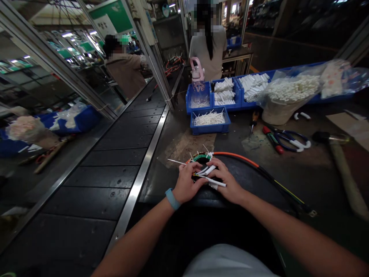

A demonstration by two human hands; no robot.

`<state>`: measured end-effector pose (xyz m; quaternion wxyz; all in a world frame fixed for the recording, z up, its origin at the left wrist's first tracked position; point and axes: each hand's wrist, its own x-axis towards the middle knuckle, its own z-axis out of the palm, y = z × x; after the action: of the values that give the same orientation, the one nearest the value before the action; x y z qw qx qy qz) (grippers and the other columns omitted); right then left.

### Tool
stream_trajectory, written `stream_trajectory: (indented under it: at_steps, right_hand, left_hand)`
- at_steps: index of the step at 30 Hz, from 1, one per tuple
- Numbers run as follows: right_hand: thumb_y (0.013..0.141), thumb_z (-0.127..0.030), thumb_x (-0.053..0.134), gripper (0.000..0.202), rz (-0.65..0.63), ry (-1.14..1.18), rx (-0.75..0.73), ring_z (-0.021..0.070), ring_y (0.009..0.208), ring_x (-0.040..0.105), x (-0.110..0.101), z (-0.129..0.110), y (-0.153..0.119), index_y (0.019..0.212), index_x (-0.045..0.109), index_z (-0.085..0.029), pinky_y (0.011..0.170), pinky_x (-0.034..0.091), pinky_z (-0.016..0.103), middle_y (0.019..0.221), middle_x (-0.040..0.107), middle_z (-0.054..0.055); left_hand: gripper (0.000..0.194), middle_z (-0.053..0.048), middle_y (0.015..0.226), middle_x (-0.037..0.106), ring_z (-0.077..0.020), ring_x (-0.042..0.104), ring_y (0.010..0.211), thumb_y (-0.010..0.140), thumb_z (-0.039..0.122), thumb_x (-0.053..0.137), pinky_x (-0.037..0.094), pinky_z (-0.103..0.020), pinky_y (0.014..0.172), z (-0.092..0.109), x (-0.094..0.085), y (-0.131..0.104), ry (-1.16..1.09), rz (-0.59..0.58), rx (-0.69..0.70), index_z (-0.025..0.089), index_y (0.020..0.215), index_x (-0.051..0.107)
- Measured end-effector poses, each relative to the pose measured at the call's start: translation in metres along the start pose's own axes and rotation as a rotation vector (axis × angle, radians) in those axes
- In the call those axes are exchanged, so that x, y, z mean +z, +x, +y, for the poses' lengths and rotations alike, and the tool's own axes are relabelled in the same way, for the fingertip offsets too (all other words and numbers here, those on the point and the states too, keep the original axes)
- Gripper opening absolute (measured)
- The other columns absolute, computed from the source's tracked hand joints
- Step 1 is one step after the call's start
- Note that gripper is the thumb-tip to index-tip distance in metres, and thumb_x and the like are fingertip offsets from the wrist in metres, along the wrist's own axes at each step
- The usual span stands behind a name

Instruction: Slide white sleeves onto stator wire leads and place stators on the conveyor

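Between my hands on the bench lies a ring-shaped motor stator (201,157) with a green rim and thin white ties sticking out. My left hand (188,181) curls round its left side, thumb and fingers closed on wires at the near side. White insulating sleeves (216,182) cover some wires and point toward my right hand (227,181). That hand is closed round the stator's right side, and its fingertips are partly hidden. An orange cable (236,155) leaves the stator, curving right into black sheathing and a yellow-green wire with a terminal (313,212).
A small blue tray (210,130) of thin white ties stands ahead, before blue bins (239,100) of white tubes. Screwdriver (253,119), red-handled tool (272,139), scissors (291,139) and hammer (340,154) lie right. Left runs a slatted conveyor (92,192). Two people work beyond.
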<state>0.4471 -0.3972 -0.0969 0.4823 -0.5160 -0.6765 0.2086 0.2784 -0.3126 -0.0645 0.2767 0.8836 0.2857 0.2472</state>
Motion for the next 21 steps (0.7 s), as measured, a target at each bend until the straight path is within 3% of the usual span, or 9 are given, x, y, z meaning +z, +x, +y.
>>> stream_trajectory:
  at_steps: [4,8,11,14,17,21]
  right_hand:
    - [0.082,-0.031,0.059,0.011,-0.019,-0.002,-0.043,0.0260,0.125,0.034,-0.003,0.005,0.003,0.086,0.063,-0.021,0.105,0.026,0.048,0.112,0.050,0.008]
    - [0.080,-0.028,0.061,0.016,-0.053,-0.085,-0.111,0.0275,0.127,0.031,-0.009,0.005,0.002,0.095,0.064,-0.022,0.103,0.028,0.050,0.122,0.047,0.010]
    - [0.078,-0.026,0.062,0.029,-0.009,-0.205,-0.157,0.0305,0.128,0.029,-0.012,-0.003,-0.007,0.106,0.061,-0.019,0.102,0.030,0.050,0.135,0.036,0.013]
    - [0.081,-0.026,0.058,0.035,0.068,-0.391,-0.163,0.0280,0.108,0.047,-0.010,-0.014,-0.018,0.115,0.057,-0.018,0.089,0.040,0.047,0.116,0.051,0.015]
    - [0.087,-0.019,0.046,0.033,-0.016,-0.461,-0.180,0.0212,0.081,0.053,-0.005,-0.024,-0.024,0.120,0.052,-0.016,0.072,0.044,0.036,0.091,0.061,0.010]
    - [0.087,-0.014,0.039,0.038,-0.034,-0.372,-0.195,0.0199,0.080,0.057,0.004,-0.028,-0.027,0.124,0.047,-0.015,0.070,0.046,0.033,0.092,0.065,0.010]
  left_hand:
    - [0.043,-0.002,0.089,0.064,-0.0203,0.057,0.088,0.074,0.036,0.067,0.032,-0.038,0.088,0.006,-0.009,0.005,-0.033,-0.094,-0.055,0.019,0.107,0.045]
    - [0.070,-0.005,0.102,0.061,-0.0232,0.055,0.097,0.063,0.029,0.077,0.030,-0.039,0.089,0.011,-0.021,0.011,-0.032,-0.265,-0.038,0.021,0.121,0.040]
    - [0.070,-0.005,0.102,0.059,-0.0238,0.054,0.098,0.060,0.019,0.077,0.030,-0.040,0.089,0.014,-0.019,0.011,0.016,-0.229,-0.061,0.021,0.120,0.041]
    - [0.068,-0.003,0.097,0.059,-0.0222,0.055,0.094,0.061,0.015,0.074,0.029,-0.039,0.088,0.016,-0.013,0.008,0.007,-0.174,-0.083,0.020,0.120,0.041]
    - [0.068,-0.002,0.095,0.059,-0.0211,0.055,0.092,0.063,0.014,0.071,0.029,-0.038,0.088,0.017,-0.010,0.006,-0.001,-0.138,-0.083,0.020,0.122,0.039]
    - [0.067,-0.001,0.095,0.060,-0.0200,0.055,0.092,0.066,0.011,0.064,0.028,-0.038,0.089,0.015,-0.009,0.006,0.015,-0.144,-0.051,0.021,0.125,0.036]
